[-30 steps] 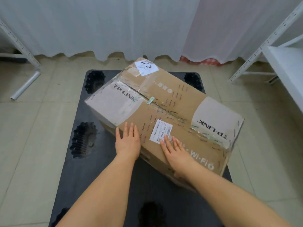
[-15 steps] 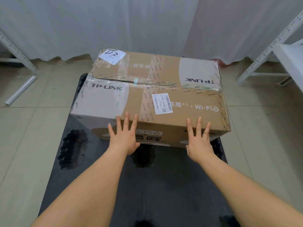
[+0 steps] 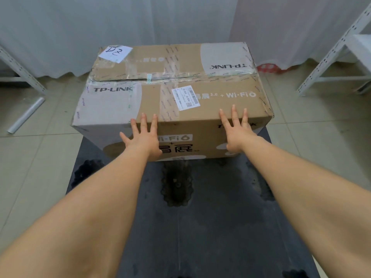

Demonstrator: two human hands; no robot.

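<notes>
Cardboard box [image 3: 152, 101] stands on the far end of a black plastic pallet [image 3: 200, 227], its long side square to the pallet's near edge. The near half of the pallet is bare: dull, matt plastic with dark scalloped pockets sunk into it. Two bare forearms stretch out over it.

The left hand [image 3: 143, 138] lies flat against the box's near face, left of the middle. The right hand [image 3: 236, 133] lies flat against the same face near its right corner. Each grip is spread, fingers straight and fanned, and the fingertips reach up to the box's top near edge.

The box is brown corrugated board with worn corners and grey-white printed patches. Glossy clear tape, wrinkled in places, runs along the seam between its top flaps. A white barcode label [image 3: 185, 97] is stuck askew near the middle of the top. A white paper note [image 3: 116, 53] with handwriting sits at the top's far left corner.

The floor [image 3: 30, 157] is pale glazed tile with thin joints, and a grey tube [image 3: 26, 115] lies on it to the left. White slotted metal shelf frames stand at the left [image 3: 22, 71] and the right [image 3: 331, 57]. A white curtain [image 3: 120, 27] hangs in soft folds behind.
</notes>
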